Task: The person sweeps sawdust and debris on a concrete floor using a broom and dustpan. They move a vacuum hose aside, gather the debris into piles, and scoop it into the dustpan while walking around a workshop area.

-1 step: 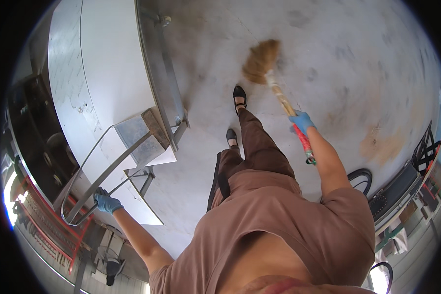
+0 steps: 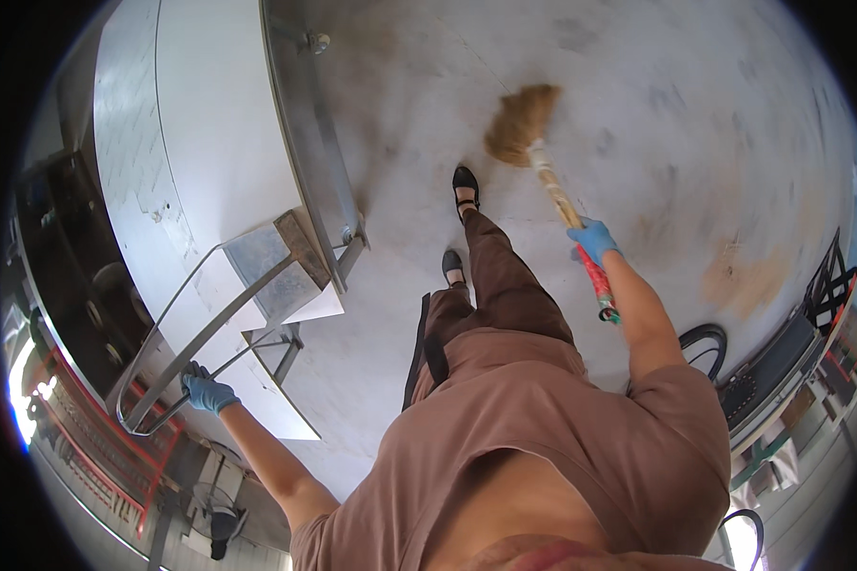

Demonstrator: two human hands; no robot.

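Far left there's an orange-red rack (image 2: pixel 105 462), then a white table (image 2: pixel 209 95), and here's the blue-gloved left hand (image 2: pixel 208 390), fingers curled round a bent metal frame (image 2: pixel 209 344) whose grey panel (image 2: pixel 257 259) shows in front of the tabletop; mid-floor, two black shoes (image 2: pixel 464 181), and beyond them the straw broom (image 2: pixel 554 187), its head blurred against the pale floor (image 2: pixel 657 57), the blue-gloved right hand (image 2: pixel 595 240) wrapped firmly about its handle, just by the red-covered end

White table (image 2: pixel 214 114) at left — red metal rack (image 2: pixel 100 455) lower left — black crisscross frame (image 2: pixel 822 287) far right.
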